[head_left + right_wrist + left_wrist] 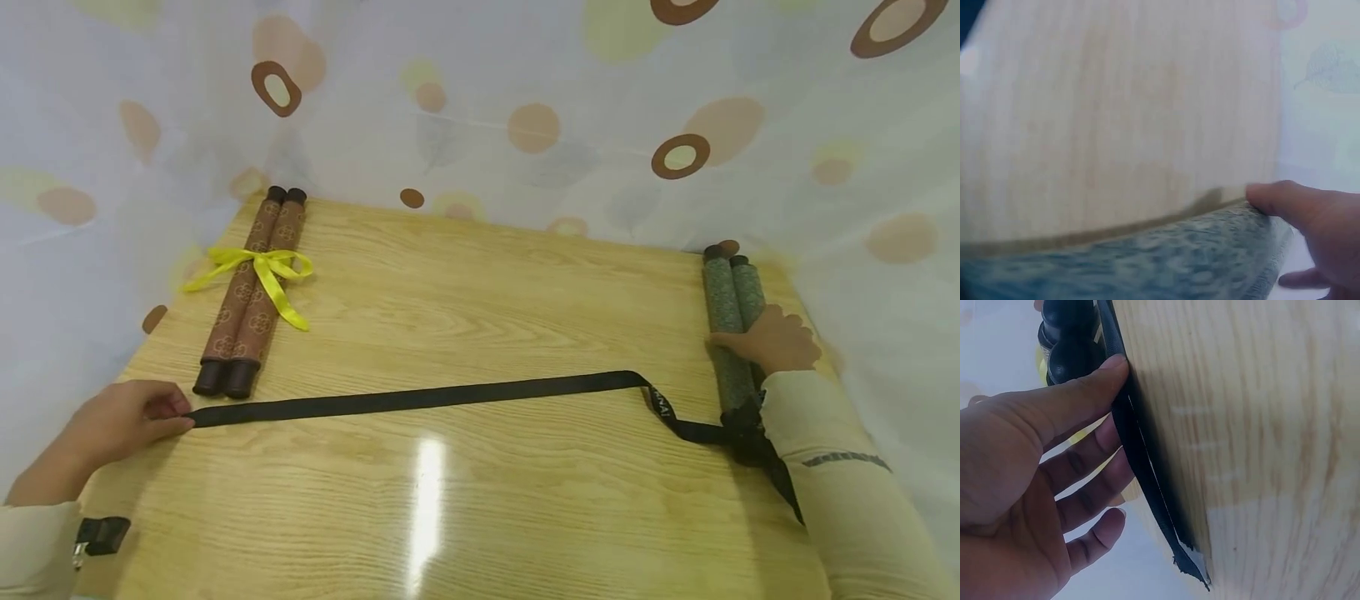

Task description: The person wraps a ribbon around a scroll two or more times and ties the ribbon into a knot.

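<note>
Thumb and fingers of the left hand [123, 425] pinch a black ribbon [420, 398] near its end at the table's left side. The ribbon's frayed end hangs past the fingers in the left wrist view. From there it stretches across the table, twists to show pale lettering, and reaches a dark bunched part at the near end of a grey-green scroll [723, 312]. Over on the right, the right hand [780, 342] grips this double-rolled scroll, thumb across the left roll. In the right wrist view the thumb presses on the scroll's patterned surface [1147, 269].
A brown patterned scroll [240, 321] tied with a yellow ribbon bow [266, 267] lies at the back left, its dark end knobs near the left hand. The wooden table [525, 483] is bordered by a white curtain [480, 50] with brown and yellow spots.
</note>
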The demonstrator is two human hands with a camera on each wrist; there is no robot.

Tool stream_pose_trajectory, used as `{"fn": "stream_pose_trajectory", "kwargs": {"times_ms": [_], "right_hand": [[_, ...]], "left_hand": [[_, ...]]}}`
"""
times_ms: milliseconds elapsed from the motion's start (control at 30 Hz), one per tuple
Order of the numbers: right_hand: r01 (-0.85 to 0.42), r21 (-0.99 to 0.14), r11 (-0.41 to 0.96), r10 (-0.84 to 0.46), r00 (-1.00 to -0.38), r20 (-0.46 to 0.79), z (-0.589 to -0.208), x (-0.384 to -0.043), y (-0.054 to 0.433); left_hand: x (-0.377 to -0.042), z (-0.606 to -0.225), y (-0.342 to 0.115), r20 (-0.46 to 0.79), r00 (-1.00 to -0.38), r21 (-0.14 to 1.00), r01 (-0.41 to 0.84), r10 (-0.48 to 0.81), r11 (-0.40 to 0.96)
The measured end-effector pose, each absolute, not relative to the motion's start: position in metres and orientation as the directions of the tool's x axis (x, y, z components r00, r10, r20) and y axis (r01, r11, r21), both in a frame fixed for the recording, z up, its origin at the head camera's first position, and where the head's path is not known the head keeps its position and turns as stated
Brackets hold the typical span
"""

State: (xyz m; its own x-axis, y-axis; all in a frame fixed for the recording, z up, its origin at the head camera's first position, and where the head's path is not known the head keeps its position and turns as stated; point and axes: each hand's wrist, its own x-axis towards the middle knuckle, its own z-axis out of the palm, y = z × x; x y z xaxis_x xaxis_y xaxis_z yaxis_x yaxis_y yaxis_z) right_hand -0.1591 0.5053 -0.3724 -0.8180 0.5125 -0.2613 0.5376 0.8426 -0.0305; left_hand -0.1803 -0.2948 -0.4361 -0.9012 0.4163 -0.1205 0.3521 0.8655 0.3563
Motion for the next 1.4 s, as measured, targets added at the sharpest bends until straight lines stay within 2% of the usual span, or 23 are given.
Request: {"fn": "stream_pose_trajectory", "kwargs": {"times_ms": [100,167,433,767,1000,1100,1200,1400], "right_hand": [[0.563,-0.023,0.826,0.524,-0.783,-0.336,-0.371,-0.160,0.514],[0.554,-0.033,0.832,0.511,-0.788,-0.344,-0.370,-0.161,0.515],[0.452,-0.103,0.886,0.435,-0.887,-0.156,-0.350,-0.174,0.490],[0.320,-0.198,0.926,0.339,-0.938,0.070,-0.281,-0.191,0.426],[0.210,-0.292,0.933,0.259,-0.955,0.143,-0.263,-0.192,0.370],[0.173,-0.355,0.919,0.213,-0.974,0.077,-0.263,-0.189,0.347],[0.177,-0.415,0.892,0.156,-0.984,-0.083,-0.267,-0.184,0.326],[0.264,-0.576,0.774,0.009,-0.914,-0.406,-0.292,-0.175,0.285]], "left_hand": [[-0.179,-0.439,-0.294,-0.096,-0.897,0.364,0.372,0.432,0.854],[-0.178,-0.440,-0.295,-0.088,-0.897,0.363,0.377,0.434,0.852],[-0.178,-0.441,-0.296,-0.043,-0.907,0.366,0.375,0.418,0.852],[-0.177,-0.437,-0.294,-0.066,-0.914,0.371,0.349,0.399,0.860],[-0.176,-0.439,-0.293,-0.067,-0.917,0.374,0.341,0.392,0.862],[-0.176,-0.440,-0.292,-0.062,-0.917,0.379,0.344,0.394,0.859],[-0.175,-0.441,-0.292,-0.061,-0.917,0.381,0.345,0.395,0.858],[-0.174,-0.436,-0.292,-0.069,-0.919,0.383,0.335,0.389,0.861]]}}
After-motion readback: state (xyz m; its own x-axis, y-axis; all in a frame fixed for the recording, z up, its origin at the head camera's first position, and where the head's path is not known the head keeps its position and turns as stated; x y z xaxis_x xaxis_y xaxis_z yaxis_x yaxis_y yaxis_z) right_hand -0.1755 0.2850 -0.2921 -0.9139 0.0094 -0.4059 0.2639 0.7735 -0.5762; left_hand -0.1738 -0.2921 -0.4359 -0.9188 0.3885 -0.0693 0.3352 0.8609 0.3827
